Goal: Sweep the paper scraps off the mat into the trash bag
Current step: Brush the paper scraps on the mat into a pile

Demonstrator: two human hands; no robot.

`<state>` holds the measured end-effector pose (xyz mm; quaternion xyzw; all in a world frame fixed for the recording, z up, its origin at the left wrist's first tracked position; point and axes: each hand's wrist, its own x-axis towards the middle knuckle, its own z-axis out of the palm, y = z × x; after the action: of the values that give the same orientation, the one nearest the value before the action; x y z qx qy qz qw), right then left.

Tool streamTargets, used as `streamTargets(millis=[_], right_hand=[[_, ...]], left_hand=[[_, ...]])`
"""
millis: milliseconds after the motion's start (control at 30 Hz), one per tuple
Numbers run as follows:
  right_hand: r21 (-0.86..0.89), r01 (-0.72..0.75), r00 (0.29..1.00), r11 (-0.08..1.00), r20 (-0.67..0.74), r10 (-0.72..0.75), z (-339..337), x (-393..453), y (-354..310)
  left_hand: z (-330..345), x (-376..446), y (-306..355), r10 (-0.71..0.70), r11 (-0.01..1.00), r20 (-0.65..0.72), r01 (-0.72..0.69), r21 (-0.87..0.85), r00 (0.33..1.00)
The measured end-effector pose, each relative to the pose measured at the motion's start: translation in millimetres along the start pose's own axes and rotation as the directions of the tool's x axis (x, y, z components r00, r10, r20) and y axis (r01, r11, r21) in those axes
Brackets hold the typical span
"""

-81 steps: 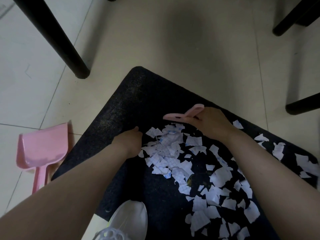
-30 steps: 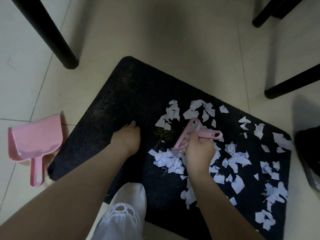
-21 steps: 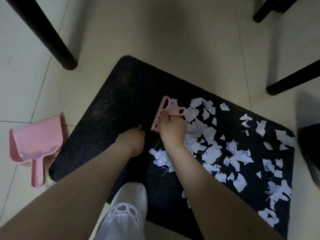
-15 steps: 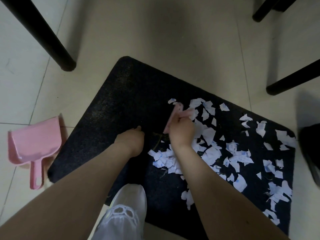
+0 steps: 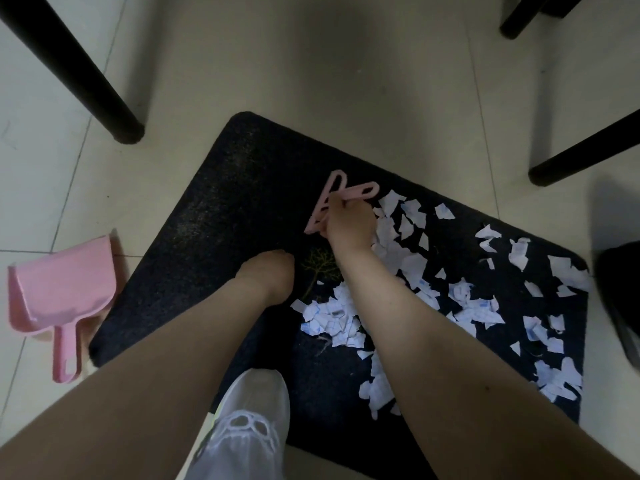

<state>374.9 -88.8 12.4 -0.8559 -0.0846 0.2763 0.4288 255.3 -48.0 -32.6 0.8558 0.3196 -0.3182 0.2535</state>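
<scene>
The floor under me is smooth pale tile, hard and slick; on it lies the mat, a dark rounded rectangle with a coarse, nubbly pile that I judge will snag thin paper instead of letting it slide. At the right edge of the view sits a dark shape that may be the trash bag; I cannot tell for sure. The pink dustpan rests on the tile just beside the mat's left edge, rigid plastic with a short flat handle, untouched by either hand. My left hand rests on the mat, knuckles up; whether its fingers are curled or flat I cannot tell. My right hand grips the pink brush, fingers wrapped round its looped handle, the bristle end hidden beneath my hand; it looks stiff and light, best held low on the handle for short firm strokes. The paper scraps are strewn over the right half of the mat, with 1 loose heap near my right forearm; torn, thin, faintly gridded, nearly weightless, so I expect them to flutter, curl and cling; gentle sweeps, not flicks.
</scene>
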Motion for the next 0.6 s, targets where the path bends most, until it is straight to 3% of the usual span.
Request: streamTargets(millis=[133,233,367,467,600], right_hand=[[-0.134,-0.141,0.989,0.981,-0.073,0.132,-7,13,20],[-0.206,-0.149,0.972,0.967,-0.209,0.105,-27,7,39],[-0.074,-0.106,0.958,0.992,-0.276,0.082,-44,-11,48],[0.143,-0.087,0.967,0.986,-0.227,0.118,-46,-33,43],[0.219,-0.14,0.986,0.966,-0.055,0.155,-32,-72,44]], left_hand=[[4,0,-5,0.02,1.0,0.021,-0.021,0.017,1.0],[2,0,-4,0.013,1.0,0.018,-0.013,0.012,1.0],[4,-2,-4,0.016,1.0,0.024,-0.017,0.018,1.0],[3,-3,-2,0.014,1.0,0.005,-0.014,0.008,1.0],[3,-9,-2,-0.016,1.0,-0.077,0.018,0.016,0.997]])
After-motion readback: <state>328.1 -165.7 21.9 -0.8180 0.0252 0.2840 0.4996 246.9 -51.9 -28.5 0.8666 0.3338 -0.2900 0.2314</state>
